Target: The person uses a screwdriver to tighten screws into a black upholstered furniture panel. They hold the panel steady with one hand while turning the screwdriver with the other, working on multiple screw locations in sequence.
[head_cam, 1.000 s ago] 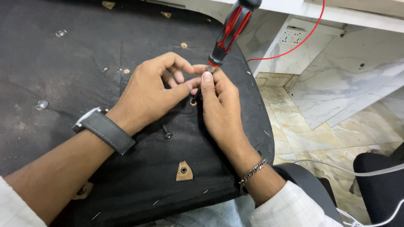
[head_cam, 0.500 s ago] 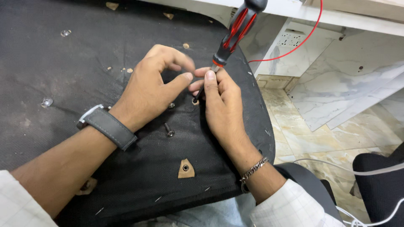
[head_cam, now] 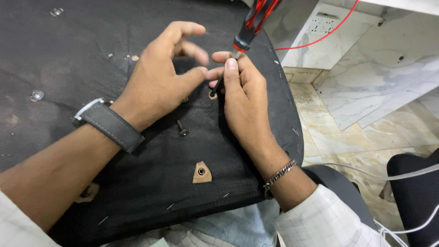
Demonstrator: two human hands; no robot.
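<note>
On a black fabric-covered panel (head_cam: 91, 55) above pale marble floor tiles (head_cam: 366, 105), right hand (head_cam: 247, 98) closed round a red-and-black screwdriver (head_cam: 249, 27) tipped into a hole, left hand (head_cam: 160, 82) loosely open beside it, loose screw (head_cam: 182, 129) nearby, red wire (head_cam: 329, 32) behind.

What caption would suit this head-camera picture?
Right hand steadies a red-and-black screwdriver at a hole in a black fabric-covered panel; left hand rests beside it, loose screw nearby.
</note>
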